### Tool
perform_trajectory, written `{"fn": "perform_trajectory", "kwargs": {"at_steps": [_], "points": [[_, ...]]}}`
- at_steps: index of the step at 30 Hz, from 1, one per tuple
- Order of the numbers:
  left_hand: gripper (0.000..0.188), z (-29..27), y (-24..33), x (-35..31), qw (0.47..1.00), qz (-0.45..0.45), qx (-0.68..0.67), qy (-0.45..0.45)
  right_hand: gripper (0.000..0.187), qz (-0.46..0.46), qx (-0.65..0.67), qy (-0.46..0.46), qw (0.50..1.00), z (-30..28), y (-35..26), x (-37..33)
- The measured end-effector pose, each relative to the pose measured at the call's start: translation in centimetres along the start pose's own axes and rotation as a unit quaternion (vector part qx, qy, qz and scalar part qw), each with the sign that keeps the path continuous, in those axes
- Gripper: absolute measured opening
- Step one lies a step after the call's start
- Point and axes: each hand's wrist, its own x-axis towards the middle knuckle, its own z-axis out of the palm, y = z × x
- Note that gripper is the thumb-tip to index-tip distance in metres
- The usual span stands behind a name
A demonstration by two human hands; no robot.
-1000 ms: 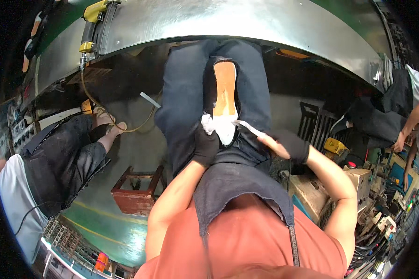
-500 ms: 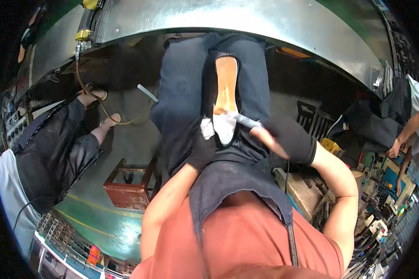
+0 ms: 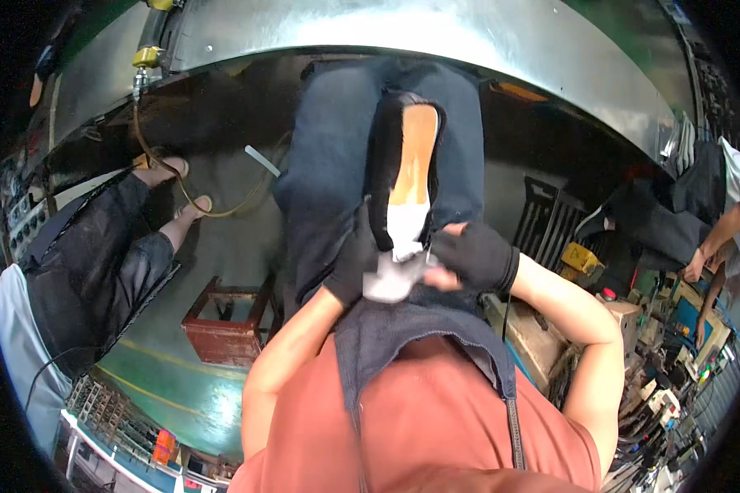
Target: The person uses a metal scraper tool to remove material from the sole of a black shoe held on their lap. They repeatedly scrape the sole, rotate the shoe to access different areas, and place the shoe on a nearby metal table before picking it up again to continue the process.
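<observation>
Workshop floor, green-painted, lies below your lap, a red stool left of your hands. Your gloved left hand clasps the black shoe; your right hand pinches a white cloth under its heel.

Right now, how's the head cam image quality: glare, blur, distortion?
Head view: strong fisheye, the metal table edge bows into an arc and the corners go black. Glare streaks on that metal. The centre is fairly sharp: the black shoe, left hand and right hand read clearly. The white cloth is nearly blown out. The cluttered right rim is smeared.
</observation>
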Motion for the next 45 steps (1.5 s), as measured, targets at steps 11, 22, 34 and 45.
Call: {"fn": "perform_trajectory", "kwargs": {"at_steps": [11,22,34,45], "points": [[0.074,-11.6,15.5,-0.1,0.984,0.051,0.012,0.168,0.022,0.272,0.221,0.097,0.932,-4.1,-3.8,-7.6],[0.07,-2.4,1.1,4.3,0.997,0.072,-0.024,0.017,0.033,0.256,0.25,0.019,0.933,-5.0,-1.0,-3.7],[0.087,-0.5,-1.4,3.6,0.996,0.071,0.042,-0.017,0.043,-0.016,-0.237,0.043,0.97,-3.1,6.6,1.1],[0.062,0.4,-1.2,9.2,0.971,0.138,0.143,0.135,0.035,0.183,-0.052,-0.124,0.974,-8.1,2.1,3.1]]}}
